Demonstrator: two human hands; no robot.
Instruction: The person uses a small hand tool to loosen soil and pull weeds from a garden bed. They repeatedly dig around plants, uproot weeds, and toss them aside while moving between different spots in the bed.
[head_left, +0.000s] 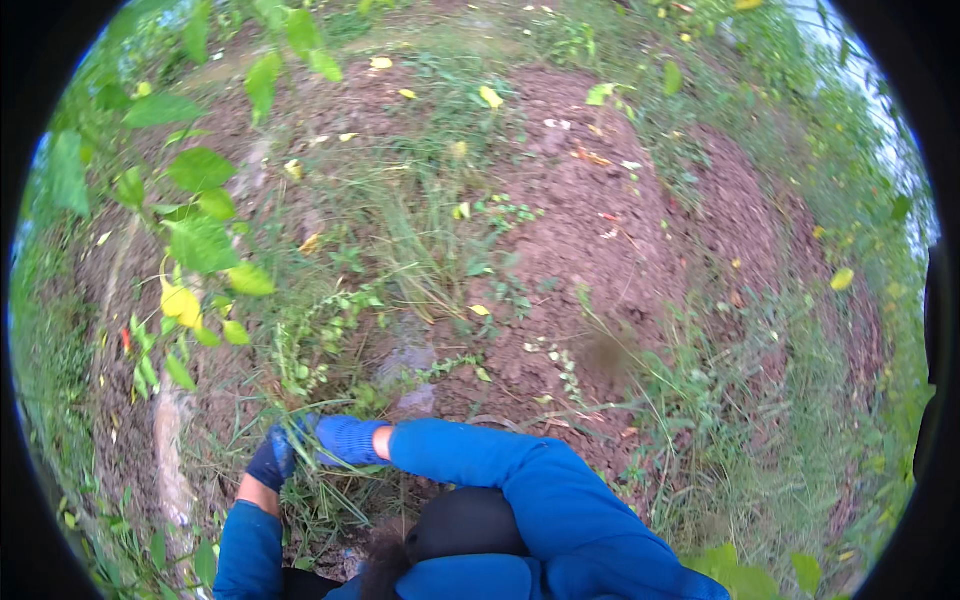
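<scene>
My left hand (278, 450), in a dark blue work glove, is at the lower left among green grass (337, 495). Close beside it is my right hand (341, 439), in a brighter blue knitted glove, its forearm reaching across from the right. The two gloves meet around a bunch of long grass blades (301, 442); the blades stick out above and below them. Most of my fingers are hidden by grass and the gloves. Small leafy weeds (300, 360) grow just beyond the hands.
A pepper plant (199, 240) with yellowing leaves and a red pepper (126, 340) hangs at the left. Bare brown soil (570, 210) forms a raised bed with fallen leaves. Puddled water (409, 360) lies past my hands. My dark-clothed knee (469, 523) is near my right arm.
</scene>
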